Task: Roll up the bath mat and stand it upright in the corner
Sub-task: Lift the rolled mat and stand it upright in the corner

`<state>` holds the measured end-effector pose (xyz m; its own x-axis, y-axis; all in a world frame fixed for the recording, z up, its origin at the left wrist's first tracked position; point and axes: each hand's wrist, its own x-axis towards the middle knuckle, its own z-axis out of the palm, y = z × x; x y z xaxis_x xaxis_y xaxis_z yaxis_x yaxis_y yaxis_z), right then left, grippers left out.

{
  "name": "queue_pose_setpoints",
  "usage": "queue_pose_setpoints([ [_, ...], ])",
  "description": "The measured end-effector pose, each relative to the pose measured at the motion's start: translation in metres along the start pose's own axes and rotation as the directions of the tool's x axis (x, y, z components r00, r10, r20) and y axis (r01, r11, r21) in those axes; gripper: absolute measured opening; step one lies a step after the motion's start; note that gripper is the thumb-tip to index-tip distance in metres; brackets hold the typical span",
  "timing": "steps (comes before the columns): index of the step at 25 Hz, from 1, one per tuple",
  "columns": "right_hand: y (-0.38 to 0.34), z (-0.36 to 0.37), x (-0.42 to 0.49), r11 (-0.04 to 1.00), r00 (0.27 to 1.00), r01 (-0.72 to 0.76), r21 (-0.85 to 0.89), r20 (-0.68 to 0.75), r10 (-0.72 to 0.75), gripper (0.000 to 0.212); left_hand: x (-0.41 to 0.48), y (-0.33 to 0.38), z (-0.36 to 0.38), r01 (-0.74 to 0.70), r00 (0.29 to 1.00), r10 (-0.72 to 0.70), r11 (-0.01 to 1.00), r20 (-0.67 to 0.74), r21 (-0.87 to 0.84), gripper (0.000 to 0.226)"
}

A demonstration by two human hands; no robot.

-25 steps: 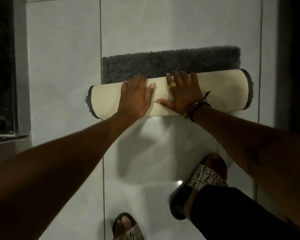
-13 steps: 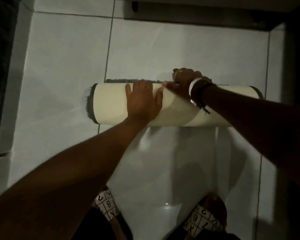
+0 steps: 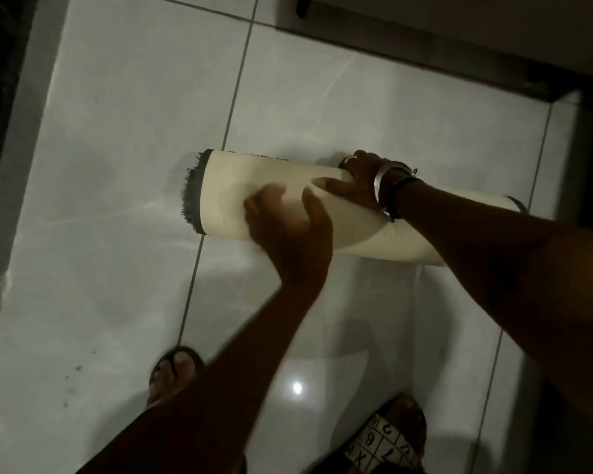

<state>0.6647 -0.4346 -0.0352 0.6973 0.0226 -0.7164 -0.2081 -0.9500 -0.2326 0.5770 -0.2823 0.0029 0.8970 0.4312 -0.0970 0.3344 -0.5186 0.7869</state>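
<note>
The bath mat (image 3: 226,200) lies on the white tiled floor as a full roll, cream backing outward, dark grey pile showing at its left end. My left hand (image 3: 288,230), blurred, cups the middle of the roll from the near side. My right hand (image 3: 356,186), with a ring and bracelets at the wrist, wraps over the top and far side of the roll just right of centre. My right forearm hides much of the roll's right part.
A dark wall base (image 3: 425,56) runs along the top and meets a dark vertical edge at the upper right corner (image 3: 562,97). A dark strip (image 3: 0,97) borders the floor on the left. My sandalled feet (image 3: 172,374) (image 3: 391,439) stand close behind the roll.
The last flat grey strip of mat has been rolled in. My right hand moved over the far side of the roll, and my left hand shifted from flat to cupped.
</note>
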Motion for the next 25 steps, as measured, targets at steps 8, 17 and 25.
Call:
queue_pose_setpoints([
  [8,0.005,-0.013,0.015,0.956,0.97,-0.159,0.245,0.218,0.106,0.125,-0.022,-0.025,0.021,0.895,0.419,-0.442,0.348,0.793,-0.279,0.085],
  [17,-0.082,-0.073,-0.059,0.727,0.991,0.036,0.685,0.07,-0.115,0.09,0.064,0.02,-0.091,0.733,0.587,-0.256,0.571,0.768,-0.369,0.08],
  [25,-0.247,-0.288,-0.119,0.46,0.91,0.301,0.836,-0.107,-0.401,0.084,0.246,0.197,-0.255,0.349,0.691,0.013,0.87,0.723,-0.349,0.106],
])
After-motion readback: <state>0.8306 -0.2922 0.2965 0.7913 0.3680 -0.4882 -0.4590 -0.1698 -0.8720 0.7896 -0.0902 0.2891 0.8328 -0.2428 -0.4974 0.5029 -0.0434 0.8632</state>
